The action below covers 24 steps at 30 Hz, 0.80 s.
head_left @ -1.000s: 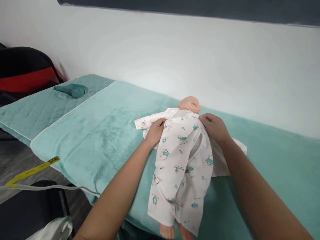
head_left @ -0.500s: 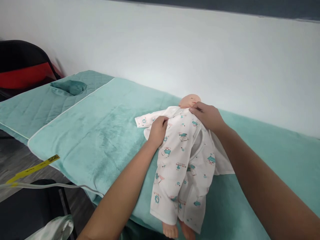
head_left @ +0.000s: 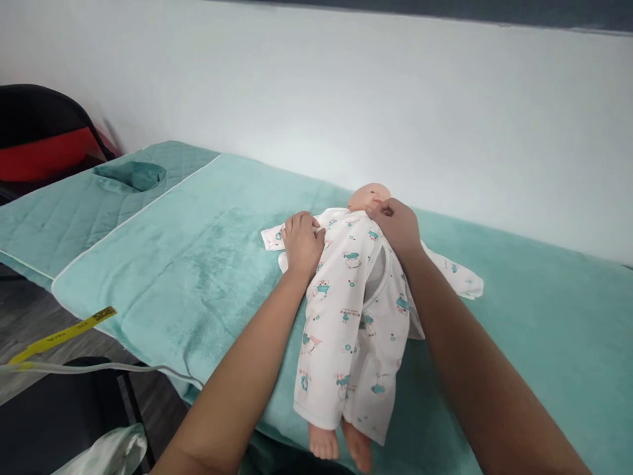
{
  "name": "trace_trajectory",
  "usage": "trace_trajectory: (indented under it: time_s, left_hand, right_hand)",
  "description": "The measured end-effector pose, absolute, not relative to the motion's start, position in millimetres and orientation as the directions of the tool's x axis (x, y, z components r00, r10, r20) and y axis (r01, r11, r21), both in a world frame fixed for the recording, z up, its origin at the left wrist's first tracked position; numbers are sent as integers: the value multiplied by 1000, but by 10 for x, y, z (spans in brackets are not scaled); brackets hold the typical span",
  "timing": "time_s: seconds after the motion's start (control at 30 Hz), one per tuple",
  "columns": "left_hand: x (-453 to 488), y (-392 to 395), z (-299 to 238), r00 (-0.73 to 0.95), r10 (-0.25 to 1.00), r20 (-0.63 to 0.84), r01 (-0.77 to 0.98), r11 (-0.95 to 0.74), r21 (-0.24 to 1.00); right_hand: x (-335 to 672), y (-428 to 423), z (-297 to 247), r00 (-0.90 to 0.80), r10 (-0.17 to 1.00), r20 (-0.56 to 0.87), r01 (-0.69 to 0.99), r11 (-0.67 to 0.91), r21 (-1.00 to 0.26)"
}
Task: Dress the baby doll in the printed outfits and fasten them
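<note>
A baby doll lies on its back, its bald head toward the wall and its bare feet at the near edge. White baby clothes with a teal and pink print cover its body and legs; whether they are one piece or two I cannot tell. My left hand rests open on the sleeve and shoulder at the left, fingers laid over the cloth. At the doll's chin, my right hand is closed in a pinch on the neckline. The right-hand sleeve lies spread out beyond my forearm.
Teal plush cover drapes the bed, which stands against a white wall. A face-hole cushion lies at the far left. Nearby are a black-and-red chair, a yellow tag on a pale cable, and a dark seat.
My left hand has shifted up onto the sleeve and its fingers have spread. My right hand stays at the neckline. The right-hand sleeve now lies stretched outward in view.
</note>
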State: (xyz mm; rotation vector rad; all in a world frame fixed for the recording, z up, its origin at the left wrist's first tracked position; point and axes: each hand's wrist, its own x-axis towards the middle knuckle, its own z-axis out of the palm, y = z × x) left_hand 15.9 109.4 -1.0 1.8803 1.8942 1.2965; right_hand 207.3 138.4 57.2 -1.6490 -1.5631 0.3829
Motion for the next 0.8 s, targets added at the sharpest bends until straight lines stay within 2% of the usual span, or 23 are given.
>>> trace_trajectory:
  time_s: [0.07, 0.17, 0.23, 0.33, 0.47, 0.57, 0.63, 0.8]
  left_hand:
    - [147, 1078, -21, -162, 881, 444, 733, -194, 652]
    - [131, 1067, -30, -118, 883, 455, 746, -223, 628]
    - [123, 1064, -28, -111, 885, 453, 745, -227, 627]
    - [111, 1056, -17, -118, 884, 452, 724, -234, 648]
    - [81, 1011, -14, -119, 868, 481, 659, -294, 693]
    - [57, 946, -21, -58, 908, 415, 574, -310, 758]
    - [50, 895, -17, -6, 931, 364, 558, -299, 774]
    - [70, 776, 28, 50, 894, 444, 691, -352, 631]
  right_hand:
    - [2138, 1269, 468, 222, 922, 318, 563, 145, -813]
    - [2295, 1031, 298, 265, 893, 364, 445, 221, -868]
    - [2402, 875, 220, 252, 889, 383, 439, 247, -864]
    - [2519, 715, 189, 243, 893, 378, 534, 202, -821]
    - [2603, 625, 246, 256, 929, 266, 626, 50, -778]
    - [2652, 568, 273, 208, 967, 145, 613, -13, -790]
    - [2683, 521, 260, 146, 988, 45, 544, -43, -838]
    - [2738, 449, 191, 15, 994, -104, 307, -104, -946]
